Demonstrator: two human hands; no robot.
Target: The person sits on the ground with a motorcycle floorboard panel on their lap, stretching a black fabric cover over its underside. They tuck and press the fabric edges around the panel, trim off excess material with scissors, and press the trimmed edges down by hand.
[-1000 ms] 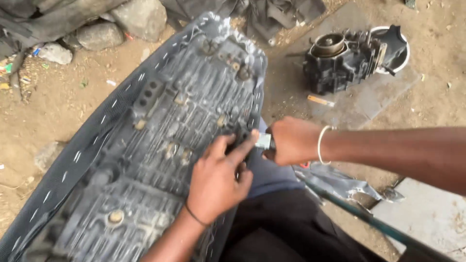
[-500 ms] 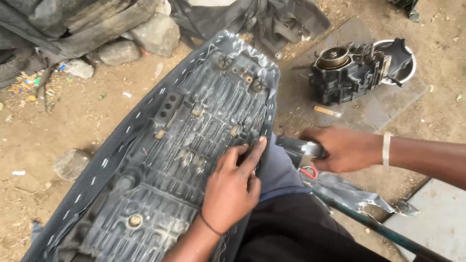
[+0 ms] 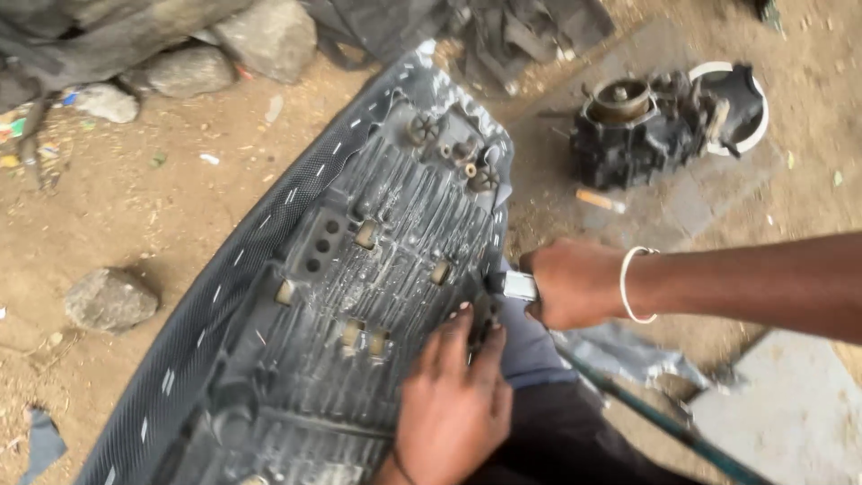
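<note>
An upturned black motorcycle seat base (image 3: pixel 359 269) lies across my lap, its ribbed plastic underside up and its textured cover folded over the rim. My left hand (image 3: pixel 453 404) presses flat on the near right part of the base, fingers spread toward the edge. A white bangle circles the wrist of my right hand (image 3: pixel 575 283), which is shut around a small silver metal tool (image 3: pixel 519 286). The tool's tip touches the seat's right edge just above my left fingertips.
A dark engine part (image 3: pixel 637 130) with a white-rimmed piece sits on the dirt at the upper right. Rocks (image 3: pixel 108 299) lie on the left and along the top. A thin rod (image 3: pixel 646 413) and a grey slab (image 3: pixel 790 422) are at the lower right.
My right hand, drawn away to the right half a second ago, has come back to the seat's right edge with the tool. My left hand stays pressed on the base.
</note>
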